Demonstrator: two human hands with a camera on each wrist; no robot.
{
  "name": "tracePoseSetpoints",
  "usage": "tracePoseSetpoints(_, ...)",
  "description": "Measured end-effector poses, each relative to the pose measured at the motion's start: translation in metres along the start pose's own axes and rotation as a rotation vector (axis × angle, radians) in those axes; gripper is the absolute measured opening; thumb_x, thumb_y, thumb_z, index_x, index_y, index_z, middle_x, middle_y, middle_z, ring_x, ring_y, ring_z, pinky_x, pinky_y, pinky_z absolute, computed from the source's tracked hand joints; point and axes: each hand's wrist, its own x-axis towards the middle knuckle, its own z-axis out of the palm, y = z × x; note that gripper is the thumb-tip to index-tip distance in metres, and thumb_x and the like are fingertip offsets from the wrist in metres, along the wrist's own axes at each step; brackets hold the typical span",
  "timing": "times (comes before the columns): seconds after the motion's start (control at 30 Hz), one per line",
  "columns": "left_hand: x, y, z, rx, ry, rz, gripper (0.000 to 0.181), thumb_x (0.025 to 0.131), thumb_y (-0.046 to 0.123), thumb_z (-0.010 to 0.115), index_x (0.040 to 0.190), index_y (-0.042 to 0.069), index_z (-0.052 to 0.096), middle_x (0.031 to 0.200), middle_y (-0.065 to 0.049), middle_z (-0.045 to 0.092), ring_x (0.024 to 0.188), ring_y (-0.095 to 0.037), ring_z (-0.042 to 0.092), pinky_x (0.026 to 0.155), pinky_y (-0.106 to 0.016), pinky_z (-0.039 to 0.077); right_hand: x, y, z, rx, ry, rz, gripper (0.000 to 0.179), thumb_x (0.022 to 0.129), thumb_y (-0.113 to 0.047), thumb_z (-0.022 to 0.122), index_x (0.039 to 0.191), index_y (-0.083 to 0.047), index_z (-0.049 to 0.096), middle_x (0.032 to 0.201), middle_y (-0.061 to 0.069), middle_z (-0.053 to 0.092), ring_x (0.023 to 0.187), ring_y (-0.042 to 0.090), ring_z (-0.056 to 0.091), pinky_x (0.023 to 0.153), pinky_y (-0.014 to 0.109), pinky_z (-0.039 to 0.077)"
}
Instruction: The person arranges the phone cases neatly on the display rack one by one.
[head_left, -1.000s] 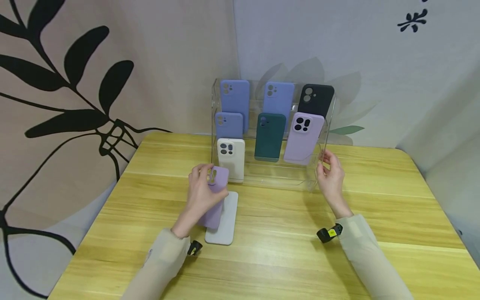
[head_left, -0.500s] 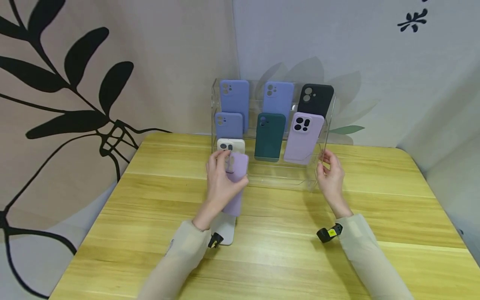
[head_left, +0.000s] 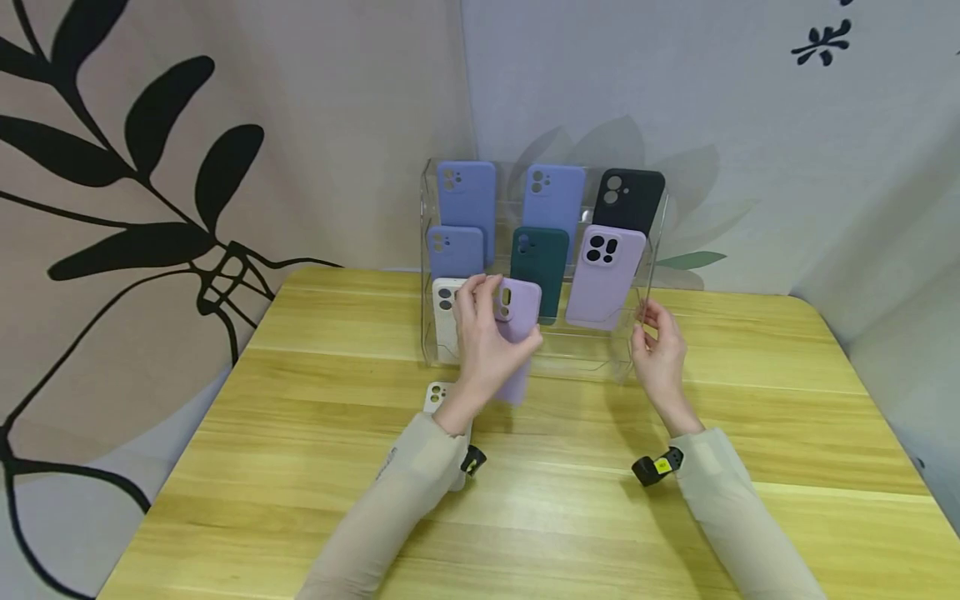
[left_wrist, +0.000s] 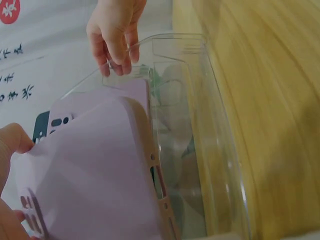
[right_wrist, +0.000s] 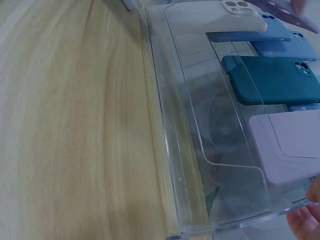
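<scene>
My left hand (head_left: 483,346) pinches a light purple phone case (head_left: 525,304), thumb on one long edge and fingers near the camera cutout. The case is tilted in front of the lowest tier of a clear stepped display rack (head_left: 577,367), beside a white case (head_left: 443,321) standing there. In the left wrist view the held case (left_wrist: 95,170) fills much of the frame. My right hand (head_left: 660,346) grips the rack's right side edge; its fingertips are partly hidden. Under my left forearm another white case (head_left: 437,395) lies on the table, mostly covered.
On the middle tier stand a blue case (head_left: 456,252), a dark green case (head_left: 540,271) and a lilac case (head_left: 603,279). Two blue cases and a black case (head_left: 630,200) fill the top tier. A patterned cloth (head_left: 360,125) hangs behind the wooden table (head_left: 750,375).
My left hand has carried the purple case rightward and up from over the white case on the table, past the rack's white case. My right hand has stayed on the rack.
</scene>
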Motion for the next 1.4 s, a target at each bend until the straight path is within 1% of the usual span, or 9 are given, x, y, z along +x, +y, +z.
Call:
tracePoseSetpoints(0.13, 0.008, 0.002, 0.014, 0.0, 0.076, 0.044, 0.069, 0.066, 0.021, 0.075, 0.125, 0.003, 0.046, 0.129, -0.02, 0.037, 0.114, -0.034, 0.038, 0.09, -0.045, 0.043, 0.0, 0.001, 0.001, 0.002, 0.0, 0.006, 0.031, 0.085, 0.012, 0.051, 0.116, 0.015, 0.051, 0.107, 0.028, 0.057, 0.095, 0.039, 0.059, 0.079, 0.011, 0.05)
tracePoseSetpoints(0.23, 0.012, 0.001, 0.024, 0.005, 0.123, 0.054, 0.07, 0.066, 0.021, 0.075, 0.127, 0.003, 0.045, 0.13, -0.021, 0.036, 0.117, -0.034, 0.036, 0.096, -0.044, 0.04, -0.001, 0.002, 0.001, 0.007, -0.001, 0.006, 0.032, 0.085, 0.013, 0.051, 0.116, 0.015, 0.051, 0.107, 0.028, 0.057, 0.095, 0.039, 0.059, 0.078, 0.005, 0.046)
tracePoseSetpoints(0.33, 0.013, 0.0, 0.033, 0.006, 0.164, 0.066, 0.072, 0.066, 0.021, 0.074, 0.129, 0.003, 0.043, 0.131, -0.021, 0.035, 0.117, -0.033, 0.036, 0.096, -0.043, 0.04, -0.001, 0.003, 0.001, 0.007, -0.001, 0.004, 0.032, 0.085, 0.013, 0.051, 0.117, 0.015, 0.051, 0.106, 0.028, 0.057, 0.095, 0.039, 0.059, 0.077, 0.005, 0.047)
tracePoseSetpoints(0.47, 0.014, -0.001, 0.042, 0.013, 0.202, 0.09, 0.073, 0.068, 0.02, 0.074, 0.131, 0.004, 0.041, 0.132, -0.021, 0.033, 0.118, -0.033, 0.034, 0.095, -0.042, 0.041, -0.001, 0.002, 0.001, 0.007, -0.001, 0.006, 0.032, 0.085, 0.013, 0.051, 0.116, 0.015, 0.051, 0.107, 0.028, 0.057, 0.095, 0.038, 0.059, 0.078, 0.007, 0.048)
tracePoseSetpoints(0.77, 0.017, -0.012, 0.057, 0.077, 0.265, 0.133, 0.073, 0.069, 0.02, 0.073, 0.132, 0.006, 0.039, 0.134, -0.02, 0.031, 0.114, -0.034, 0.037, 0.094, -0.041, 0.041, -0.001, 0.001, 0.002, 0.01, -0.001, 0.0, 0.032, 0.084, 0.015, 0.051, 0.116, 0.015, 0.051, 0.106, 0.029, 0.057, 0.094, 0.039, 0.059, 0.076, 0.0, 0.042)
tracePoseSetpoints(1.0, 0.009, -0.019, 0.065, 0.118, 0.264, 0.168, 0.073, 0.069, 0.021, 0.074, 0.131, 0.006, 0.04, 0.132, -0.021, 0.033, 0.112, -0.035, 0.039, 0.093, -0.044, 0.041, -0.001, 0.0, 0.002, 0.014, 0.002, -0.002, 0.032, 0.084, 0.016, 0.051, 0.116, 0.015, 0.051, 0.106, 0.029, 0.057, 0.094, 0.04, 0.059, 0.076, 0.0, 0.042)
tracePoseSetpoints(1.07, 0.007, -0.019, 0.066, 0.119, 0.261, 0.166, 0.072, 0.07, 0.021, 0.074, 0.132, 0.006, 0.04, 0.131, -0.023, 0.033, 0.112, -0.035, 0.038, 0.093, -0.044, 0.041, -0.001, 0.001, 0.001, 0.014, 0.003, 0.0, 0.032, 0.084, 0.015, 0.051, 0.116, 0.015, 0.051, 0.107, 0.029, 0.057, 0.095, 0.039, 0.059, 0.077, 0.002, 0.044)
tracePoseSetpoints(1.27, 0.002, -0.02, 0.069, 0.122, 0.25, 0.143, 0.071, 0.07, 0.019, 0.074, 0.131, 0.005, 0.041, 0.131, -0.025, 0.033, 0.116, -0.036, 0.037, 0.096, -0.045, 0.041, -0.002, 0.001, 0.001, -0.005, -0.007, 0.006, 0.031, 0.086, 0.012, 0.051, 0.117, 0.014, 0.051, 0.107, 0.027, 0.057, 0.096, 0.037, 0.059, 0.08, 0.018, 0.053)
tracePoseSetpoints(1.4, -0.002, -0.022, 0.072, 0.126, 0.233, 0.129, 0.07, 0.071, 0.019, 0.073, 0.132, 0.004, 0.042, 0.132, -0.024, 0.032, 0.116, -0.036, 0.036, 0.096, -0.042, 0.041, -0.002, 0.001, 0.001, -0.005, -0.005, 0.011, 0.031, 0.086, 0.012, 0.051, 0.117, 0.014, 0.051, 0.107, 0.028, 0.057, 0.097, 0.038, 0.059, 0.081, 0.014, 0.051)
